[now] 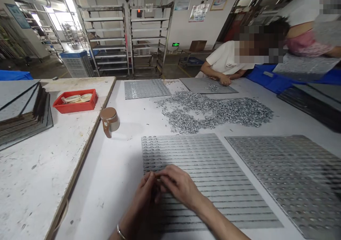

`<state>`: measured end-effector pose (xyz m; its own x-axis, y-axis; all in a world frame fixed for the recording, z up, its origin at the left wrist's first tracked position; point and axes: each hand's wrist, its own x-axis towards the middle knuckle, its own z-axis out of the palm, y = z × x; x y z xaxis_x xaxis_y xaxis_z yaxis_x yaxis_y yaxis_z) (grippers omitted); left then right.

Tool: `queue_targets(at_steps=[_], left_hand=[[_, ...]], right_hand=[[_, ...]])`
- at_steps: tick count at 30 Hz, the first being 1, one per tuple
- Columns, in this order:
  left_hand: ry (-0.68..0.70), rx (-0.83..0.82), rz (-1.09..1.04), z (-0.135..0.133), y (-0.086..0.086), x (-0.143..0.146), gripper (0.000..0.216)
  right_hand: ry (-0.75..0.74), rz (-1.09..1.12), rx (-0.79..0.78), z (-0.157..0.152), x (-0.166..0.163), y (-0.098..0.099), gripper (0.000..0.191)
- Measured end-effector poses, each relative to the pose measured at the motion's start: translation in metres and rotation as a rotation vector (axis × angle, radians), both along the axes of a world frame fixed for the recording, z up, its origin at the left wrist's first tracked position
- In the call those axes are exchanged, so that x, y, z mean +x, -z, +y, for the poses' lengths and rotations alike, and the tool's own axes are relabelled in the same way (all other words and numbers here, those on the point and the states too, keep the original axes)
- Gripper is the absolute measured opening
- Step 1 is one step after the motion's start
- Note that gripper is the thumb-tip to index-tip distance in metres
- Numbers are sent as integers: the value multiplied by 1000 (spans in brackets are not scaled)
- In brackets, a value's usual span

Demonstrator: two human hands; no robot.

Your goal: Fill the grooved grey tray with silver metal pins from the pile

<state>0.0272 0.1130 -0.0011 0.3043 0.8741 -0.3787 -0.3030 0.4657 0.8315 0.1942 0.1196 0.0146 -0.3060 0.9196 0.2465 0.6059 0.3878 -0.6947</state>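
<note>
In front of me lies a grey sheet (218, 183) with dark parallel lines across it. Small shiny metal pieces (151, 150) sit in short rows at its far left corner. Over the sheet's left edge, my left hand (144, 192) is closed in a pinch. My right hand (179, 183) meets it there, thumb and fingers pressed together. Whatever is between the fingertips is too small and hidden to make out. Beyond the sheet spreads a large loose pile of the same small metal pieces (247, 112).
Right of my sheet is another sheet (290, 172) covered in rows of pieces. A brown-lidded mug (110, 119) stands at left, near a red tray (76, 107) and stacked boards (18, 115). Across the table, a co-worker's hands (225, 80) are over a grey sheet (194, 85).
</note>
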Motion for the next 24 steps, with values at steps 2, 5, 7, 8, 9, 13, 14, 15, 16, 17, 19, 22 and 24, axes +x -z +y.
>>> queue_targets(at_steps=[2, 5, 7, 8, 9, 13, 14, 15, 16, 17, 19, 22, 24], left_hand=[[14, 114, 92, -6, 1, 3, 52], [35, 215, 231, -12, 6, 4, 53], [69, 204, 282, -13, 7, 3, 57], [91, 203, 290, -13, 7, 3, 58], [111, 210, 293, -14, 6, 2, 58], [170, 260, 260, -14, 2, -1, 52], [179, 264, 245, -14, 1, -2, 50], [185, 263, 228, -14, 0, -2, 50], [181, 256, 209, -14, 0, -2, 49], [163, 238, 189, -14, -1, -2, 49], [90, 164, 137, -12, -2, -1, 46], [36, -8, 18, -9, -3, 0, 44], [62, -76, -66, -8, -3, 1, 45]], right_hand=[[-104, -61, 106, -18, -5, -4, 24], [-89, -127, 150, -34, -10, -3, 26], [-75, -117, 89, -36, -9, -4, 23], [-79, -93, 54, -36, -9, -5, 21], [-86, -63, 19, -36, -8, -6, 20], [-99, 50, -99, -31, -12, -10, 16], [-84, 66, -115, -29, -14, -9, 16], [-67, 79, -127, -28, -16, -8, 16], [-48, 90, -132, -26, -18, -7, 16], [-25, 101, -133, -24, -18, -6, 17], [27, 127, -128, -21, -17, -5, 18], [76, 154, -104, -18, -11, -6, 23], [47, 172, -94, -18, -7, -7, 25]])
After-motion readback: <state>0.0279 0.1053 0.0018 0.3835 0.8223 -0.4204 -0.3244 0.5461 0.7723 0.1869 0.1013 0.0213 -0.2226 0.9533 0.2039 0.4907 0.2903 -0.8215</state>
